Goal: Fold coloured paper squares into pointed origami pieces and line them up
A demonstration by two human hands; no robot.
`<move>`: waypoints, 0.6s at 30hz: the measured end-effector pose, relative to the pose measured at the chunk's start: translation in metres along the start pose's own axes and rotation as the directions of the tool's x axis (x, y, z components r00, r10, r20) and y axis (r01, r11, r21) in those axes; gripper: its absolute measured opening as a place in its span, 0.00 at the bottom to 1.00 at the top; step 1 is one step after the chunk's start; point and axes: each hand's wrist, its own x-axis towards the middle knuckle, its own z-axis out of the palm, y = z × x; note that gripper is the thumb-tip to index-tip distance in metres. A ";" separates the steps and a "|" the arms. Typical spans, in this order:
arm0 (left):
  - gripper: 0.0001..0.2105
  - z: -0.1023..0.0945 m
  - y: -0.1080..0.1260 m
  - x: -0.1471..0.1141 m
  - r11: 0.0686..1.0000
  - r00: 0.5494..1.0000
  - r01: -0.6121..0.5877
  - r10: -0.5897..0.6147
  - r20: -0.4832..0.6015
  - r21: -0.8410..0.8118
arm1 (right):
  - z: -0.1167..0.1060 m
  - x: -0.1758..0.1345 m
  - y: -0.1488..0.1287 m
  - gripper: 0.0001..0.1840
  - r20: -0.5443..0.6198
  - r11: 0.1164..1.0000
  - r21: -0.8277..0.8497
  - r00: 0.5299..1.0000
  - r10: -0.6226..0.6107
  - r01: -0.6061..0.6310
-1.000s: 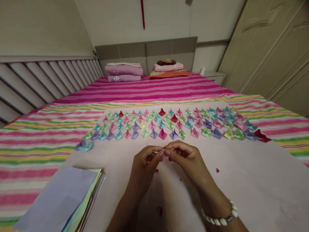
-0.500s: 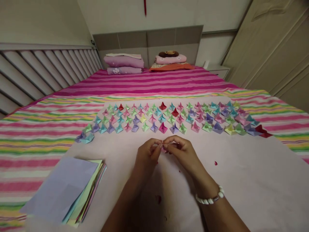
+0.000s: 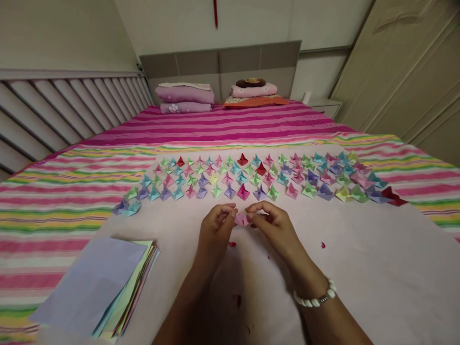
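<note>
1. Rows of paper boats (image 3: 243, 192) look done to me.
2. Before them, the fingers of my left hand (image 3: 216, 227) and right hand (image 3: 273, 226) pinch pink paper (image 3: 242, 220), seemingly unfinished.
3. Stacked sheets (image 3: 94, 280) likely remain.

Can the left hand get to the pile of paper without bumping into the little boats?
Probably yes. The left hand is busy at the pink paper, but only flat pale sheet lies between it and the paper pile. The boats sit farther back.
</note>
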 end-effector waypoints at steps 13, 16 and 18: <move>0.08 0.000 -0.003 0.000 0.978 0.995 0.085 -0.095 -0.042 -0.193 | -0.002 0.000 0.003 0.06 -0.018 1.000 0.023 1.000 0.003 -0.003; 0.09 0.002 -0.001 -0.001 0.972 0.993 0.097 -0.109 -0.045 -0.215 | -0.002 0.000 0.002 0.05 -0.018 0.999 0.026 1.000 -0.017 0.018; 0.09 0.004 0.000 -0.001 0.969 0.992 0.096 -0.112 -0.057 -0.228 | -0.002 -0.001 0.001 0.04 -0.010 0.998 0.031 0.999 -0.052 0.053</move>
